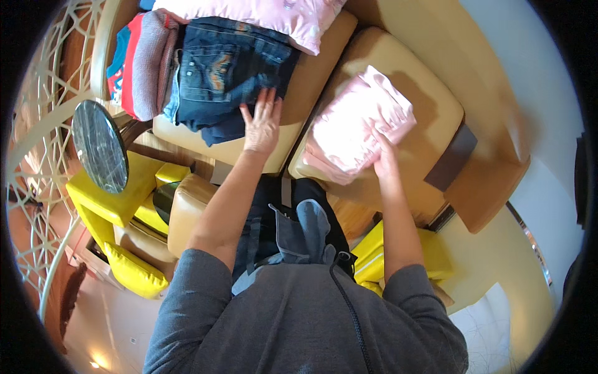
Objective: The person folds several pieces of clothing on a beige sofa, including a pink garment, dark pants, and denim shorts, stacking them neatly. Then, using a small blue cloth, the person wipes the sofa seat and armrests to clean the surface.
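My left hand (263,126) lies spread at the lower right edge of a stack of folded denim jeans (210,75) on the tan sofa seat. On the right seat cushion, my right hand (385,156) grips the edge of a folded pink satiny cloth (350,126), with the thumb on top and the fingers partly hidden. Left of the jeans is a folded knit garment (149,70) in grey and red, beside a blue and red garment (119,65). Behind the jeans lies a pink pillow (266,14).
The tan sofa (434,107) has a dark gap between its cushions. A round dark marble tabletop (99,146) stands at the left, over yellow seating (135,182) with a yellow cushion (133,273). A dark flat panel (451,156) sits at the sofa's right edge.
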